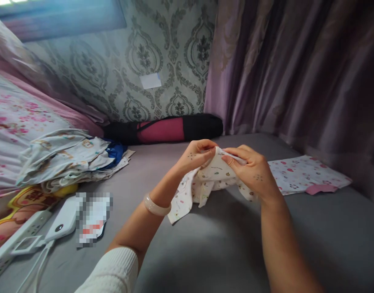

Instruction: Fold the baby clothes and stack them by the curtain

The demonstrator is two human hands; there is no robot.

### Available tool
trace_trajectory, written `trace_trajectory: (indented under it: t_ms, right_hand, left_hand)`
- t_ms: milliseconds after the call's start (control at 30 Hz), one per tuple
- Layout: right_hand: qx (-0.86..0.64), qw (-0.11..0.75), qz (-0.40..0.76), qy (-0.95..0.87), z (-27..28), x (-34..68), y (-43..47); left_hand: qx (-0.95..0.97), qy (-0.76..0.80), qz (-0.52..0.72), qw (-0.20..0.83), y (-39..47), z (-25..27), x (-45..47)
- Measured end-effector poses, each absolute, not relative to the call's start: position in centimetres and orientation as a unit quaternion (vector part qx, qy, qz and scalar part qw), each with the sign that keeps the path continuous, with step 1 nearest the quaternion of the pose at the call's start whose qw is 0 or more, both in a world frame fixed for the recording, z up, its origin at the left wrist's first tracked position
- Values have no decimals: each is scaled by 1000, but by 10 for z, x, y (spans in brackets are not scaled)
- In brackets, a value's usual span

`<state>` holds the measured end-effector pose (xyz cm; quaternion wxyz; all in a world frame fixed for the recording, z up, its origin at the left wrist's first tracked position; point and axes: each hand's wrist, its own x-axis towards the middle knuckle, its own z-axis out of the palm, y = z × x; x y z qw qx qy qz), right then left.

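Note:
Between my two hands hangs a small white garment [216, 171] with a scattered print of little coloured figures. My left hand [196, 156] pinches its upper edge between thumb and fingers. Close beside it on the right, my right hand [251, 167] grips the same edge, thumb toward me. The cloth droops in folds below the hands, and one corner reaches down and left toward the grey bed sheet [187, 252]. Whether that corner touches the sheet I cannot tell. A pale bangle [156, 206] circles my left wrist.
A folded white cloth with pink print [306, 173] lies at right. Piled clothes [71, 156] are at left, near a power strip [20, 242], a white power bank [64, 217] with cables and a blurred phone-like object [93, 219]. A black and pink long bag [162, 130] lies against the wall.

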<state>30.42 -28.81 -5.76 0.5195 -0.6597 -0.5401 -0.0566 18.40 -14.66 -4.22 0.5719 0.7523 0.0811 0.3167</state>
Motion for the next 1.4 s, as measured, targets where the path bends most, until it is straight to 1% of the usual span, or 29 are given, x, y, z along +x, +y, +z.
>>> trace_trajectory:
  t_ms: [67, 133, 200, 267, 400, 467, 533, 633, 733, 833, 967, 1033, 1167, 1200, 1300, 1400]
  right_hand:
    - [-662, 524, -47, -535, -57, 307, -289]
    - [-669, 526, -44, -523, -58, 312, -290]
    - [-674, 528, -43, -516, -58, 316, -291]
    - [-676, 528, -41, -513, -59, 320, -291]
    - [-678, 527, -42, -511, -60, 323, -290]
    - [-680, 525, -44, -510, -61, 323, -290]
    - [-679, 527, -46, -508, -60, 323, -291]
    - [-678, 534, -41, -504, -60, 323, -294]
    - [-681, 538, -19, -497, -59, 325, -296]
    - [-691, 519, 17, -503, -55, 330, -296]
    - [-683, 482, 66, -545, -39, 337, -296]
    - [-668, 490, 70, -556, -28, 336, -294]
    - [-637, 561, 40, -527, -8, 324, -285]
    - [-634, 566, 41, -525, -5, 321, -281]
    - [-625, 552, 28, -550, 0, 318, -266]
    - [-572, 607, -1, -551, -2, 323, -251]
  left_hand:
    - [741, 93, 312, 587, -142, -43, 183]
    - [727, 125, 344, 580, -138, -49, 178]
    - [717, 163, 391, 554, -136, -59, 169]
    - [727, 187, 410, 518, -140, -74, 160]
    - [798, 203, 368, 432, -156, -111, 153]
    - [811, 213, 358, 410, -160, -126, 154]
    - [799, 224, 370, 417, -160, -136, 156]
    - [773, 237, 372, 455, -151, -138, 151]
    - [756, 228, 340, 510, -138, -129, 134]
    - [708, 239, 352, 563, -124, -115, 111]
    - [682, 257, 382, 568, -110, -84, 78]
    - [698, 246, 387, 549, -107, -61, 63]
    - [717, 225, 466, 467, -105, -13, 43]
    - [727, 225, 475, 442, -103, -5, 41]
    - [763, 240, 480, 361, -93, 9, 39]
    - [764, 248, 514, 299, -81, 10, 42]
